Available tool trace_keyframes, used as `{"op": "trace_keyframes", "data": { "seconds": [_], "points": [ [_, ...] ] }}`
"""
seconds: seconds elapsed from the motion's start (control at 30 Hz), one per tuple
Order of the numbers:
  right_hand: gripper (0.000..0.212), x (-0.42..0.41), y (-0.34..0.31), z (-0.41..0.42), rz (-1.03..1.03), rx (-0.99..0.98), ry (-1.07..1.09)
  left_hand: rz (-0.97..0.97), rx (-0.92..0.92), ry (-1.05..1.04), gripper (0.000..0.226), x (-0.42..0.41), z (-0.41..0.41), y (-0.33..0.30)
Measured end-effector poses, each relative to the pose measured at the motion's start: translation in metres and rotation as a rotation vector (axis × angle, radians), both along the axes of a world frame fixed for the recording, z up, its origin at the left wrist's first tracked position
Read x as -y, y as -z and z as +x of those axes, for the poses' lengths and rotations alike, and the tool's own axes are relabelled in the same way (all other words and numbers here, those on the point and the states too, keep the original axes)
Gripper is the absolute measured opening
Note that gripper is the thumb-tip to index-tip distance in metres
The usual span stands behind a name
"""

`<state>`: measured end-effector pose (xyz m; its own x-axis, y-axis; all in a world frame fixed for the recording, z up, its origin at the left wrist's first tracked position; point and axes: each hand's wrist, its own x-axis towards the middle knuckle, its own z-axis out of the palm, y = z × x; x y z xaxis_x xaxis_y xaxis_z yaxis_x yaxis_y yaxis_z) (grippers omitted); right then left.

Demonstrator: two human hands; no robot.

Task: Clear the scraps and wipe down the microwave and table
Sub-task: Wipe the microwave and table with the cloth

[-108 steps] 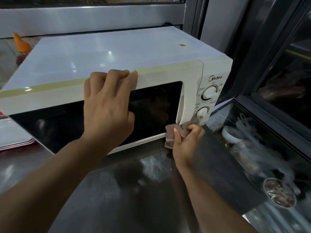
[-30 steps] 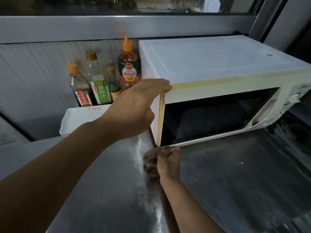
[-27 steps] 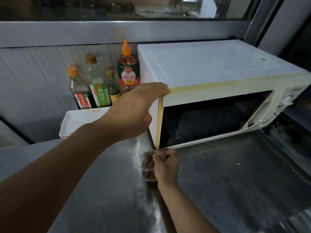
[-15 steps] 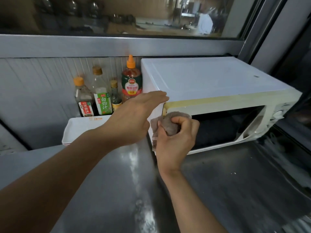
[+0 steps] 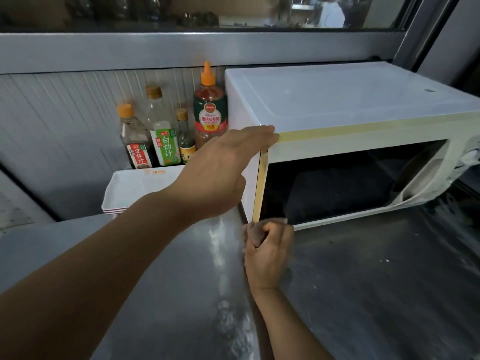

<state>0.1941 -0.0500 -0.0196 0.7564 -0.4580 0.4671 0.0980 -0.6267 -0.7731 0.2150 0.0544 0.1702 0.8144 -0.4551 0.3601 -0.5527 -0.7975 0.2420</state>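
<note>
Your right hand (image 5: 268, 252) clenches a crumpled brownish cloth (image 5: 253, 233), mostly hidden inside your fist, on the scuffed steel table (image 5: 376, 294) at the lower left front corner of the white box-shaped microwave (image 5: 337, 105). Your left hand (image 5: 220, 175) lies flat, fingers straight, against its upper left corner. The microwave's long axis runs left to right, dark door facing you; its control panel is cut off at the right edge. Behind stand sauce bottles (image 5: 166, 136).

Dim interior, cool grey cast. Brightest area: microwave (image 5: 350, 100) top, soft sheen from overhead. Streaky glare on steel table (image 5: 220, 255). Door glass near black, faint reflection inside. Window (image 5: 207, 11) band murky, reflective. Right edge smeared, blurred. Wide-angle bowing at borders; left forearm (image 5: 78, 294) oversized, soft.
</note>
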Motion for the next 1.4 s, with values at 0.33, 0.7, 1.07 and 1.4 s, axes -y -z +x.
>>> {"op": "trace_keyframes", "data": {
  "seconds": [0.33, 0.7, 1.07, 1.4],
  "points": [
    [0.025, 0.007, -0.100, 0.005, -0.060, 0.249, -0.012, 0.008, 0.006, 0.026, 0.081, 0.002, -0.006, -0.011],
    [0.018, 0.034, -0.107, 0.011, -0.201, 0.322, -0.159, -0.106, -0.025, 0.035, 0.080, 0.002, 0.001, -0.012],
    [0.022, 0.095, -0.112, 0.033, 0.131, 0.326, 0.111, 0.038, 0.158, 0.008, 0.059, 0.014, -0.004, -0.016],
    [0.028, 0.056, -0.072, 0.025, -0.388, 0.432, -0.080, -0.116, 0.216, -0.013, 0.061, 0.038, -0.005, 0.006]
  ]
}}
